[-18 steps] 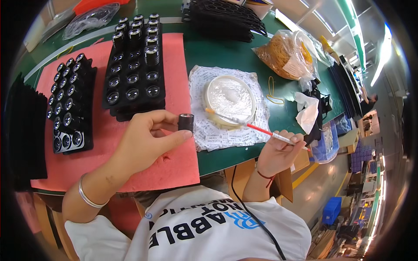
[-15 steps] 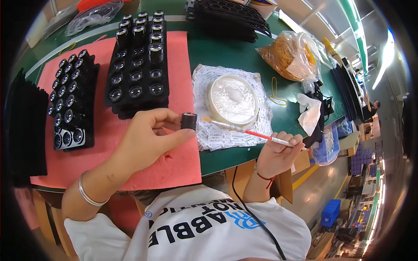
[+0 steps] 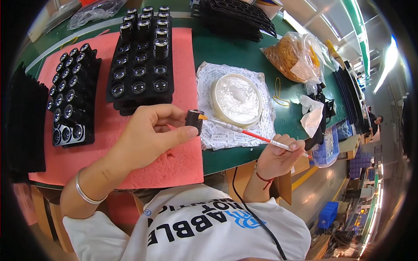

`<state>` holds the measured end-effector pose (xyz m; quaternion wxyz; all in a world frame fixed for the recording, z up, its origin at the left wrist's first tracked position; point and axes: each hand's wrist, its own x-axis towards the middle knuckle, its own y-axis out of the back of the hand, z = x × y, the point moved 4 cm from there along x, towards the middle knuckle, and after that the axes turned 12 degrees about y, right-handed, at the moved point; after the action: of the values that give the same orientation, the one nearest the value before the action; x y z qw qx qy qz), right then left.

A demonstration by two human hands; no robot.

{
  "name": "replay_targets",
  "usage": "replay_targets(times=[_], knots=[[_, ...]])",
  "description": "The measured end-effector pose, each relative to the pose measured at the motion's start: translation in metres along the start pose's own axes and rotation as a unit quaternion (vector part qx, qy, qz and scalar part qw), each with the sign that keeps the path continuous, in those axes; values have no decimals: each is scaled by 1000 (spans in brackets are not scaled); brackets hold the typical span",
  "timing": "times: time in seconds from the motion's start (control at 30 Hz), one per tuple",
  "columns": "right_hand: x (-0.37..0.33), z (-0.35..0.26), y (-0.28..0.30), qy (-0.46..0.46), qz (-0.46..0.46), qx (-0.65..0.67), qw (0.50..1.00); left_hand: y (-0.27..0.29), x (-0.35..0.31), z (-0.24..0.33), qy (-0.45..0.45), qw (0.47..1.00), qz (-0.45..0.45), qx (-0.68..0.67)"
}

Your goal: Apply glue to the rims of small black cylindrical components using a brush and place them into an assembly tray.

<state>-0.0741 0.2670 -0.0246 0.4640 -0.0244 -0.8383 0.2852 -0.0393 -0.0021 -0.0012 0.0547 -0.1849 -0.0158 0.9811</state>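
Observation:
Between thumb and fingers, my left hand (image 3: 159, 132) holds a small black cylinder (image 3: 193, 123) over the pink foam mat's right edge. My right hand (image 3: 281, 152) grips a slim red-and-white paintbrush (image 3: 252, 134) by its rear part. The brush's yellowish tip meets the cylinder's top end, near the rim; whether it is inside cannot be made out. Beyond my left hand stands a black tray (image 3: 150, 65) of glossy-topped black cylinders, and left of it a second tray (image 3: 72, 98) filled the same way. Behind the brush, a round white dish (image 3: 237, 98) with a shiny, clear surface rests on printed paper.
The pink foam mat (image 3: 183, 167) lies on a green table. At the back are stacked black trays (image 3: 230, 19) and a plastic bag of rubber bands (image 3: 291, 56). A crumpled tissue (image 3: 311, 115) lies to the right. Black sheets (image 3: 28, 126) stand at far left. A black cable hangs before me.
The brush tip has come to the cylinder's end; before, it was apart, to the right. The cylinder has tilted toward the brush.

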Motion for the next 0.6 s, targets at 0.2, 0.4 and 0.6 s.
replay_targets(times=[0.2, 0.4, 0.6], knots=[[-2, -1, 2, 17, 0, -19, 1000, 0, 0, 0, -26, 999, -23, -42], [-4, -1, 6, 35, 16, -42, 998, 0, -2, 4, 24, 998, -38, -49], [-2, -1, 2, -7, 45, 40, 998, 1, -1, 3, 21, 999, -12, -44]])
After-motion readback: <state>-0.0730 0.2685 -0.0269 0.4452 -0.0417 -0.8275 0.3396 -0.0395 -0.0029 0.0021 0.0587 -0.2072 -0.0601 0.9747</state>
